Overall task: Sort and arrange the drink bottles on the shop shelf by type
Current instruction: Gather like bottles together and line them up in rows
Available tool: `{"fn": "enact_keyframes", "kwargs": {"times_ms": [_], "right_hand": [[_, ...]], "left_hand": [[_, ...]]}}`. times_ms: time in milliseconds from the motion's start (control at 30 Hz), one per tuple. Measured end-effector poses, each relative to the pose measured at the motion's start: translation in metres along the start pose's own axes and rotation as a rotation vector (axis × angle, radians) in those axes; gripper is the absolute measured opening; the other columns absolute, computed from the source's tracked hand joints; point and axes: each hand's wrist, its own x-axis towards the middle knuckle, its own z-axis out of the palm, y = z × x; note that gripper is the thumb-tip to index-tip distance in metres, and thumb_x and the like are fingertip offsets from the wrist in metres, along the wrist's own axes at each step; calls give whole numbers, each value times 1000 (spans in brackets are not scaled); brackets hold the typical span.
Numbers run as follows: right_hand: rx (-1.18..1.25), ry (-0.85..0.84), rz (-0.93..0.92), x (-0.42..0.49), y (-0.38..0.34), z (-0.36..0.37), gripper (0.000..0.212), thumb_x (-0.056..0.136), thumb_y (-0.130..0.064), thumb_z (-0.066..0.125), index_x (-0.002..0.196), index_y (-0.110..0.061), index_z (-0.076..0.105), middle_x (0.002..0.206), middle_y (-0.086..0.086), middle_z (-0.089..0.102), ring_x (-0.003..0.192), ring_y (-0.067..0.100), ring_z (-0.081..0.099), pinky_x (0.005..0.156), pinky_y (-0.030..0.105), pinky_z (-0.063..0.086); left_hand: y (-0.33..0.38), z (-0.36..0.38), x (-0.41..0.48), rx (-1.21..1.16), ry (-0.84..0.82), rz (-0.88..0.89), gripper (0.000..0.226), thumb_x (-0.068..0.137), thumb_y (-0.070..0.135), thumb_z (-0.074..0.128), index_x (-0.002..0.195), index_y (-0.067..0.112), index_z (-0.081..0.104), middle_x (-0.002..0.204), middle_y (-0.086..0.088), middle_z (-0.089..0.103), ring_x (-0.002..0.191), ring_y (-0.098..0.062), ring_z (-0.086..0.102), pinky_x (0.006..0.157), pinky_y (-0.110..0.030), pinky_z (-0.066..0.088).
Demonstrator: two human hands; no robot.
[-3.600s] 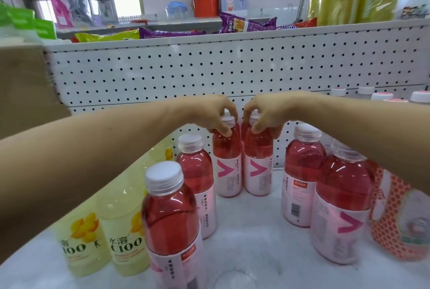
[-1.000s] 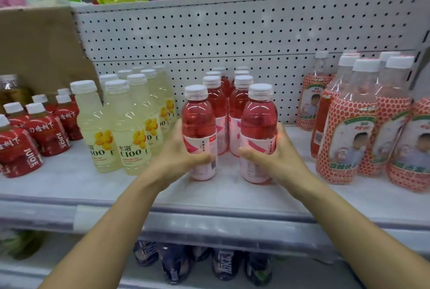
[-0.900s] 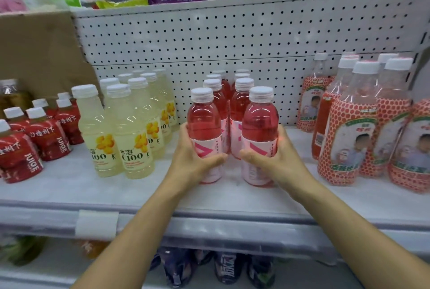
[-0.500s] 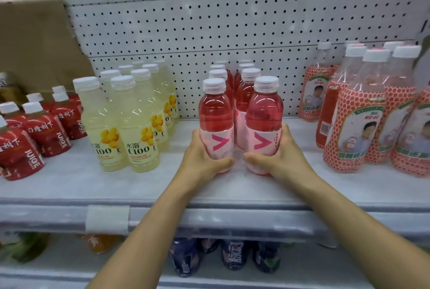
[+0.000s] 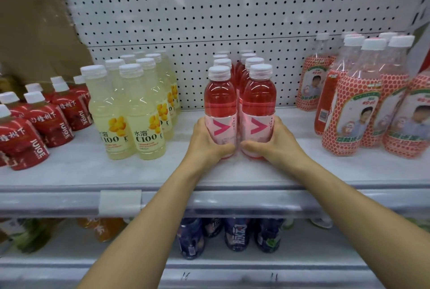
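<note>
Pink-filled, white-capped, upright at mid-shelf in two touching rows. Grips front left pink bottle (image 5: 220, 111) low on its label with left hand (image 5: 207, 142), fingers curled round; grips front right pink bottle (image 5: 258, 109) likewise with right hand (image 5: 279, 142). Stands between yellow bottles (image 5: 139, 111) and red-netted bottles (image 5: 363, 102) on white shelf (image 5: 81, 168).

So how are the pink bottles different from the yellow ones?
The pink bottles hold red drink; the yellow bottles hold pale yellow. Pink labels bear an arrow; yellow labels show fruit. Left hand and right hand grip the front pink bottles; the yellow bottles stand untouched. Both have white caps.
</note>
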Motion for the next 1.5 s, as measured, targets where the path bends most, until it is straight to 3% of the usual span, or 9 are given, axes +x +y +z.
{"fn": "enact_keyframes", "kwargs": {"times_ms": [167,267,400,467,567,833,1100,1333,1500], "right_hand": [[-6,-136,113,-18,-10,-14,61,76,-29,83,125,-22,48,114,-12,65,100,1,62,84,21,51],[-70,-73,120,-42,-9,-27,78,83,-37,76,147,-20,35,136,-6,51,122,11,52,101,31,45],[-87,72,-29,-62,-4,-54,55,90,-29,70,139,-20,48,134,-7,54,118,5,52,96,22,46],[-90,187,-126,-64,-1,-72,40,91,-21,68,129,-19,57,125,-7,61,110,3,56,86,14,49],[-103,412,-298,-65,3,-101,24,92,-13,66,116,-16,64,110,-6,64,100,4,59,85,24,52],[-200,920,-429,-38,35,-220,44,84,-16,68,124,-12,51,119,-6,40,119,24,43,102,50,38],[-81,458,-171,0,66,-263,72,85,-30,75,142,-27,30,141,-5,45,128,13,45,106,34,38],[-17,494,-175,24,88,-283,67,84,-26,73,137,-30,32,137,-3,46,127,20,48,106,49,43],[-11,506,-113,38,98,-292,69,84,-37,71,139,-33,29,138,-4,45,125,21,49,104,52,43]], "left_hand": [[11,-13,-12,26,-100,-104,81,68,12,89,134,21,42,121,2,64,106,-10,64,81,-21,52],[23,-21,-33,144,91,-43,92,76,27,85,148,20,29,135,1,50,120,-15,52,100,-33,45],[37,-7,-62,415,349,435,69,79,26,79,134,10,40,122,1,39,111,-18,42,100,-38,42],[42,7,-66,507,278,674,62,80,24,76,130,8,43,120,-1,39,108,-21,44,95,-35,44],[61,41,-71,439,99,772,58,81,31,68,130,14,42,122,3,39,109,-18,46,97,-32,45],[129,180,-44,153,-31,478,82,82,32,79,145,22,27,132,12,33,126,-4,36,106,-11,28],[126,240,3,111,179,364,97,74,28,85,145,34,20,138,5,42,130,-15,44,111,-36,41],[108,204,21,195,427,277,95,75,18,84,144,32,20,129,1,41,117,-20,52,96,-36,52],[117,192,27,397,555,258,98,77,16,81,151,13,17,144,-11,31,135,-24,34,115,-46,34]]}}
